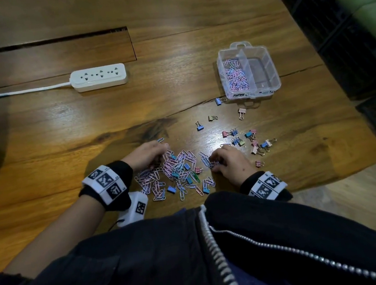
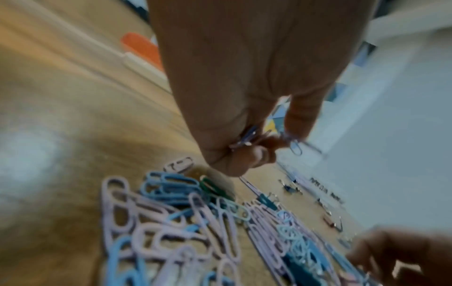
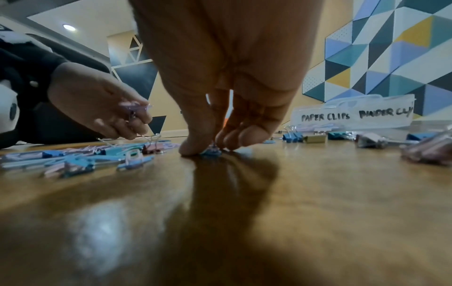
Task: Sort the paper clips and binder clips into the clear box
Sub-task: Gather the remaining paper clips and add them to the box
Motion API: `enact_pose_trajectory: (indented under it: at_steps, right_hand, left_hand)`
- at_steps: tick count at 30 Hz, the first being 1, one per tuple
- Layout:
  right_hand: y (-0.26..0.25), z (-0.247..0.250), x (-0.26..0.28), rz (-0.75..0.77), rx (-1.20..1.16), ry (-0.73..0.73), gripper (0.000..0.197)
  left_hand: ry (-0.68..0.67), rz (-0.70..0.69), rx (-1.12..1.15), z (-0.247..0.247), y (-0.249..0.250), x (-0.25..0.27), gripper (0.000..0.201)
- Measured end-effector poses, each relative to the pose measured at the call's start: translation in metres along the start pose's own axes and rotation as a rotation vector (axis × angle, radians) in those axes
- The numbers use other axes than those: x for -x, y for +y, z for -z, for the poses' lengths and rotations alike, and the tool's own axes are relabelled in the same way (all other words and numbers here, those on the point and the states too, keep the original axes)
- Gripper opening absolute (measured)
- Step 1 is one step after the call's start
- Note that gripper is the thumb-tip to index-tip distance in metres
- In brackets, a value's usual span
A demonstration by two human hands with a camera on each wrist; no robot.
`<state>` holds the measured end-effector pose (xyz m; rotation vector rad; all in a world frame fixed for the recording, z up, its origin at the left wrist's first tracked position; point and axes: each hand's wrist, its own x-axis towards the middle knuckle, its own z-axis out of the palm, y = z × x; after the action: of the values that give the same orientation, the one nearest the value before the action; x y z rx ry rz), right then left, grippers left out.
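Note:
A heap of pink and blue paper clips (image 1: 176,170) with a few binder clips mixed in lies on the wooden table (image 1: 60,125) near its front edge. My left hand (image 1: 150,154) hovers at the heap's left and grips a small bunch of paper clips (image 2: 247,139) in curled fingers. On the heap's right edge, my right hand (image 1: 222,159) pinches paper clips (image 3: 211,151) against the tabletop with thumb and fingertips. Loose binder clips (image 1: 251,140) lie scattered to the right. The clear box (image 1: 273,73) stands farther back right, paper clips in its left compartment.
A white power strip (image 1: 99,77) with its cord lies at the back left. The table's right edge drops off just beyond the box. The box front carries handwritten labels (image 3: 354,116) reading paper clips and binder clips. A slot runs across the far tabletop.

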<state>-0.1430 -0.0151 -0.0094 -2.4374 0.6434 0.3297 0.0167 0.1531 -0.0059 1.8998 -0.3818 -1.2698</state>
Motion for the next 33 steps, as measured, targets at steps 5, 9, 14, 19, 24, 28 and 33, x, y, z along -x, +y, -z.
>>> enact_pose_trajectory:
  at_steps: [5,9,14,19,24,28,33]
  right_hand:
    - [0.000,-0.002,-0.002,0.053,0.062,0.035,0.019]
    - [-0.004,-0.004,0.001,0.092,0.070,0.040,0.019]
    - [-0.004,-0.006,-0.002,0.072,0.054,0.031,0.022]
    - [-0.001,-0.007,-0.005,0.022,0.010,0.068,0.021]
    - [0.006,0.003,-0.009,-0.017,-0.117,0.053,0.018]
    - [0.004,0.012,-0.003,-0.173,-0.603,0.084,0.023]
    - [0.007,0.028,-0.003,-0.366,-1.339,-0.109,0.026]
  left_hand:
    - [-0.033,-0.006,0.657,0.007,0.000,-0.002,0.023]
    - [-0.050,-0.054,0.679,0.009,0.003,-0.007,0.019]
    - [0.060,0.011,0.073,0.014,0.014,-0.017,0.023]
    - [0.273,-0.094,-0.695,0.016,0.015,-0.022,0.041]
    - [0.340,-0.021,-0.819,0.016,0.006,-0.027,0.042]
    - [0.399,-0.061,-0.783,0.008,0.001,-0.026,0.027]
    - [0.368,-0.129,-0.868,0.012,-0.003,-0.027,0.027]
